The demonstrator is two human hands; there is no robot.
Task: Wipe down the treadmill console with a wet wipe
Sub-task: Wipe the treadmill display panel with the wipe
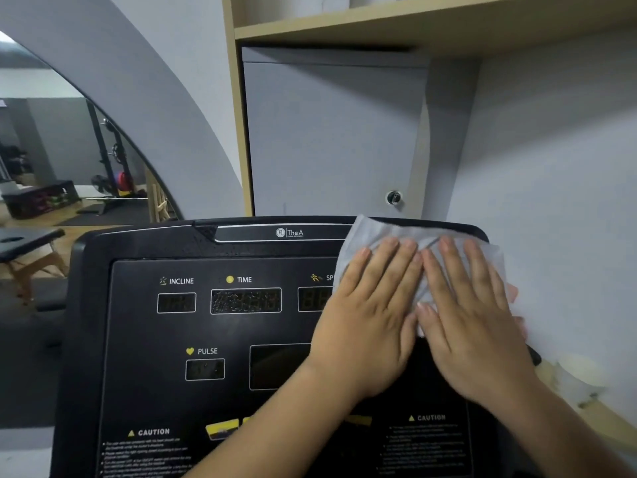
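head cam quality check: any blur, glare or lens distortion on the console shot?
Head view: wide-angle lens bows the shelf and the console top edge; the right hand is slightly motion-smeared, the left hand crisper, both flat on the wipe; caution text at the bottom is soft; light is dim and even, with a speckled sheen on the time display, no hard glare.

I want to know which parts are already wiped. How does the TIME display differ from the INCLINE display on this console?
The TIME display is wider than the INCLINE display. The TIME display shows speckled, wet-looking marks, while the INCLINE display looks plain and dark. A yellow dot marks TIME, and a small figure icon marks INCLINE. Both are white-framed rectangles, and neither lies under the wet wipe.
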